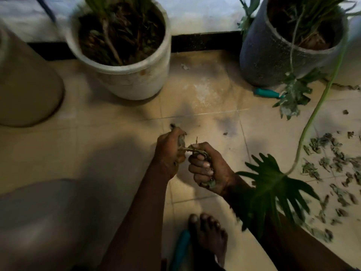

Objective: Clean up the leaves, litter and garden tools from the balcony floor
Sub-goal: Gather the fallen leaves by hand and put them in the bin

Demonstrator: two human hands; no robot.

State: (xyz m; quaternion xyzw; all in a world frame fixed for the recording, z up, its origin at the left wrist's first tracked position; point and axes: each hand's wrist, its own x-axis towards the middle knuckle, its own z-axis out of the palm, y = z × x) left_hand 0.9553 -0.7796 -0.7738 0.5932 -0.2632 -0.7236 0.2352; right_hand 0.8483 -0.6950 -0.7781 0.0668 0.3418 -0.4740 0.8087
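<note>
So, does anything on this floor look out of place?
Yes: dry leaves lie scattered over the tiles at right, and a teal-handled tool lies beside the grey pot.

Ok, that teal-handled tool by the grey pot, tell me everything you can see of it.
The teal-handled tool lies flat on the tiled floor at the foot of the grey pot. Only its handle shows: smooth, plastic-looking, with a rounded left end. Its right end runs under a drooping lobed leaf, so the working end is hidden. The left hand and right hand, gripping dry leaves, are clear of it.
</note>
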